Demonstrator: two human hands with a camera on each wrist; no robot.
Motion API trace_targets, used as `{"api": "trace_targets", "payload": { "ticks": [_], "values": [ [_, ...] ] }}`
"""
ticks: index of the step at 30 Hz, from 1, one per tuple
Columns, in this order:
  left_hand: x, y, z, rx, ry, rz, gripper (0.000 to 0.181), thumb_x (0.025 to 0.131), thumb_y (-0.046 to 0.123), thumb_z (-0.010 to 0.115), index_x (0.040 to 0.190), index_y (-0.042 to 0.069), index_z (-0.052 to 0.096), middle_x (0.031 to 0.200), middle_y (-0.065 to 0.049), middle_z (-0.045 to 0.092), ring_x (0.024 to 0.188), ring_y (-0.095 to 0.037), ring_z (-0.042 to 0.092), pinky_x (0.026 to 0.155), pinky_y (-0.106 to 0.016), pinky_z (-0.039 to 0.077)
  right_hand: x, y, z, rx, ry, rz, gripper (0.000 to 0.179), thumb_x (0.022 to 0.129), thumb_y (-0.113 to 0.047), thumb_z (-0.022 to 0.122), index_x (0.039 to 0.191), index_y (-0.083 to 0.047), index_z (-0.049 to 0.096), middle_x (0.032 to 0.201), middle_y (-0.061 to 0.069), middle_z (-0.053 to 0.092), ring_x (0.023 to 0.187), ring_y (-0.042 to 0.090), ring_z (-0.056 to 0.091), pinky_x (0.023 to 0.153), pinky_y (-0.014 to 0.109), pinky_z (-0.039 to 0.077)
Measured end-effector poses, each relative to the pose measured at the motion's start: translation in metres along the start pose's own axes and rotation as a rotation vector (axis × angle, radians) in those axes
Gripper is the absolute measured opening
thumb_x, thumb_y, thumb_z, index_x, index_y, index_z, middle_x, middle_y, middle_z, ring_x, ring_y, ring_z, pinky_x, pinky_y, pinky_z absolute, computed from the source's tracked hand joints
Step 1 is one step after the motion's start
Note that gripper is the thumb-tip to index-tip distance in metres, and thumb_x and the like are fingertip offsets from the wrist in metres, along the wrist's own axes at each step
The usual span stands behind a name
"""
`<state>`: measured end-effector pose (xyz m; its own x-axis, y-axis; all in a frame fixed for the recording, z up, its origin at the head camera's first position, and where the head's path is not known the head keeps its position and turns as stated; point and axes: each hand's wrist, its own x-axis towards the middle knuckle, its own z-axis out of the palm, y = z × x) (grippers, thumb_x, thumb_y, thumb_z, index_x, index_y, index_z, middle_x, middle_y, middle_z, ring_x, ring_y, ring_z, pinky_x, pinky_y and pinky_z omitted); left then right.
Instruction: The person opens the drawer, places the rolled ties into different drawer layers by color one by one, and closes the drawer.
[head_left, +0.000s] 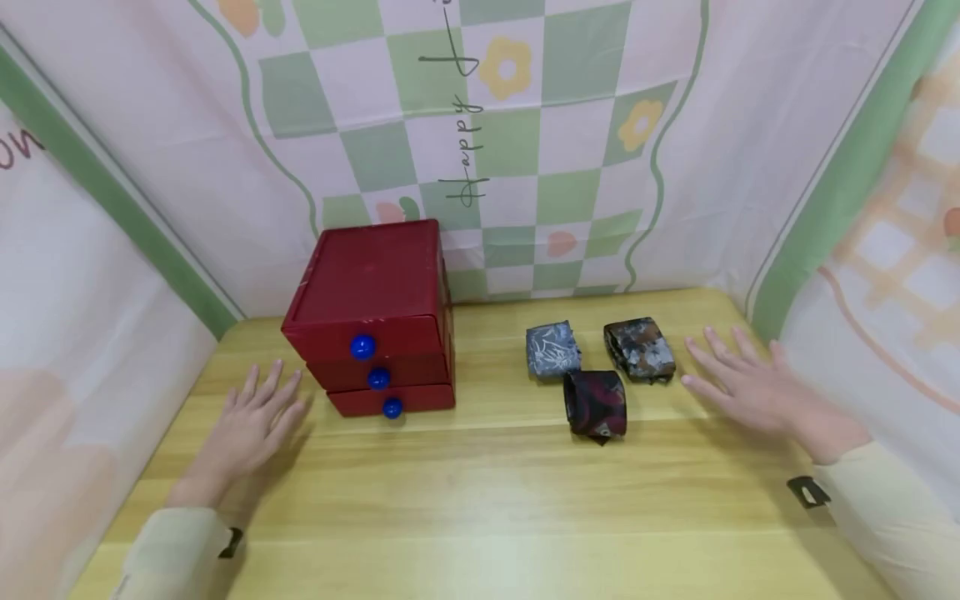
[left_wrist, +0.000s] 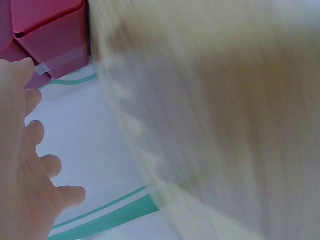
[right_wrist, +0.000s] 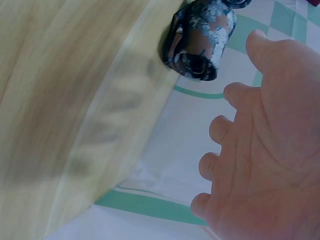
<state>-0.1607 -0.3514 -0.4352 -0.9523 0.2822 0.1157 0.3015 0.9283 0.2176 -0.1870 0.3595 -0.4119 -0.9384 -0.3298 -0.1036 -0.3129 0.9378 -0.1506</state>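
My left hand (head_left: 251,425), its fingers spread and holding nothing, is over the table just left of a red drawer box (head_left: 367,279). The box has three stacked drawers, each with a round blue knob (head_left: 363,347). On the other side, my right hand (head_left: 757,387) also has its fingers spread, nearest to a rolled brown, black and grey patterned cloth (head_left: 641,348). Left of that cloth lies a folded grey-blue cloth with white lines (head_left: 552,349). In front of them is a dark red and black rolled cloth (head_left: 596,404) with a pointed end. Both palms show in the wrist views.
The light wooden table (head_left: 480,500) carries all these things. A patterned curtain (head_left: 585,150) with green checks and flowers hangs behind it, and printed cloth walls (head_left: 885,275) close in both sides.
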Motion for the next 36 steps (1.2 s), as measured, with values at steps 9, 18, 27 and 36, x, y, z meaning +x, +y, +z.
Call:
{"api": "trace_targets", "payload": {
  "ticks": [9, 18, 27, 36],
  "values": [
    [-0.004, 0.000, -0.011, 0.000, 0.030, 0.004, 0.056, 0.109, 0.036, 0.045, 0.158, 0.010, 0.035, 0.166, -0.021, 0.013, 0.146, -0.057, -0.007, 0.109, -0.077, 0.012, 0.002, -0.007, -0.010, 0.003, -0.011, -0.008, 0.069, 0.110, -0.050, 0.029, 0.163, -0.010, 0.011, 0.165, 0.024, -0.003, 0.145, 0.056, -0.013, 0.103, 0.070, -0.022],
    [-0.003, 0.000, -0.022, 0.003, 0.086, 0.042, 0.052, 0.109, 0.034, 0.047, 0.153, 0.006, 0.044, 0.163, -0.023, 0.020, 0.143, -0.063, 0.002, 0.112, -0.072, 0.012, 0.003, -0.022, -0.025, -0.017, -0.032, -0.019, 0.069, 0.109, -0.053, 0.031, 0.163, -0.013, 0.016, 0.166, 0.024, 0.003, 0.145, 0.058, -0.007, 0.103, 0.075, -0.017],
    [0.001, 0.004, -0.030, -0.008, 0.105, 0.043, 0.052, 0.109, 0.034, 0.047, 0.154, 0.008, 0.043, 0.165, -0.020, 0.019, 0.146, -0.059, 0.001, 0.113, -0.072, 0.012, 0.003, -0.038, -0.036, 0.029, -0.051, -0.054, 0.066, 0.109, -0.052, 0.032, 0.163, -0.016, 0.018, 0.166, 0.023, 0.004, 0.146, 0.057, -0.006, 0.104, 0.071, -0.022],
    [0.004, 0.012, -0.049, 0.039, 0.123, 0.000, 0.064, 0.110, 0.038, 0.040, 0.164, 0.018, 0.011, 0.169, -0.008, -0.003, 0.147, -0.055, -0.002, 0.091, -0.083, 0.028, 0.004, -0.066, -0.055, 0.096, -0.066, -0.106, 0.066, 0.108, -0.054, 0.032, 0.164, -0.025, 0.012, 0.168, 0.018, 0.005, 0.148, 0.054, -0.004, 0.105, 0.069, -0.024]
  ]
}}
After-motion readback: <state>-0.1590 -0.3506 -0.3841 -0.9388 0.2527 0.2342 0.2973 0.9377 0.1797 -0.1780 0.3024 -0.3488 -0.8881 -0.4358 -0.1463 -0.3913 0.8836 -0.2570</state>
